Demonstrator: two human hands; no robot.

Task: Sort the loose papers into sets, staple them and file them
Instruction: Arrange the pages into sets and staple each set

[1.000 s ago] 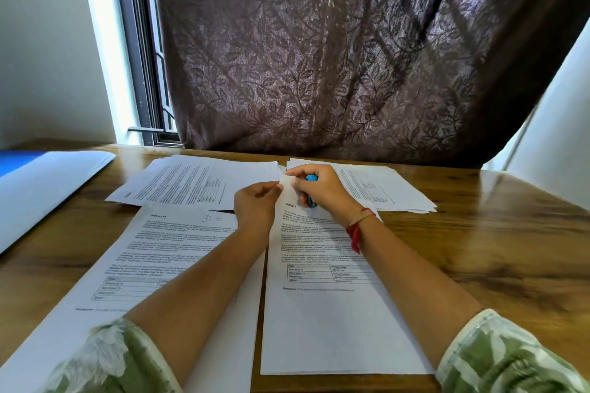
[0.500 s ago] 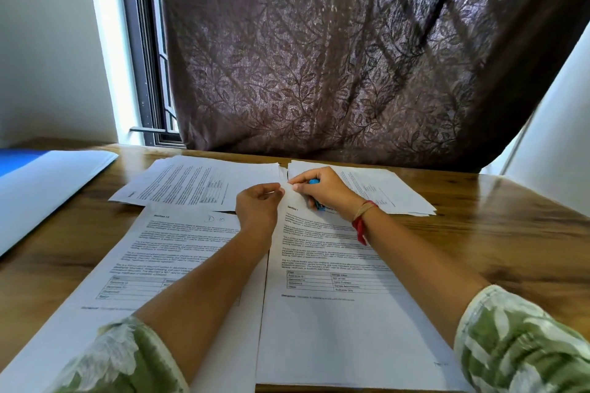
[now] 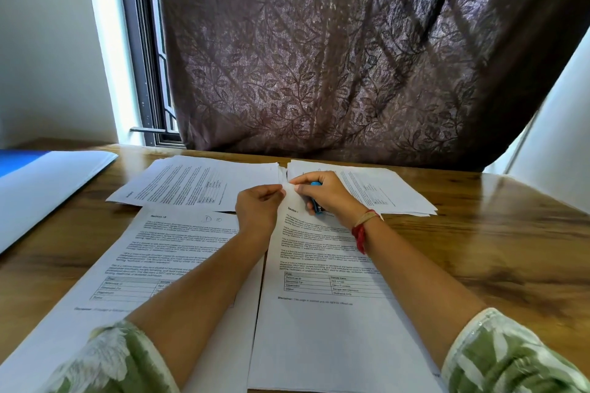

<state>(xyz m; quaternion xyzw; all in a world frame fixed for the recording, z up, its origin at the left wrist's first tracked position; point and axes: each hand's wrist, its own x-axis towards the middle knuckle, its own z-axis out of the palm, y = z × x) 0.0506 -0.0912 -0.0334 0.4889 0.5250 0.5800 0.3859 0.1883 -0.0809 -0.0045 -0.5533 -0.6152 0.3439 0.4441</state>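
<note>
Four paper sets lie on the wooden table point(image 3: 498, 252). The near right set point(image 3: 322, 322) is headed "Section 1". My left hand point(image 3: 259, 207) pinches its top left corner. My right hand point(image 3: 322, 193) holds a blue stapler point(image 3: 316, 208) in its curled fingers and also touches that corner with thumb and forefinger; most of the stapler is hidden under the hand. The near left set point(image 3: 178, 252) is marked "D 10". Two more sets lie behind: far left set point(image 3: 198, 182) and far right set point(image 3: 386, 190).
A white and blue folder point(image 3: 41, 188) lies open at the table's left edge. A brown leaf-patterned curtain point(image 3: 335, 57) hangs behind the table, with a window frame point(image 3: 143, 73) at its left. Bare wood shows on the right.
Both hands stay at the top left corner of the near right set. The camera has shifted slightly, and the right hand has shifted slightly on the stapler.
</note>
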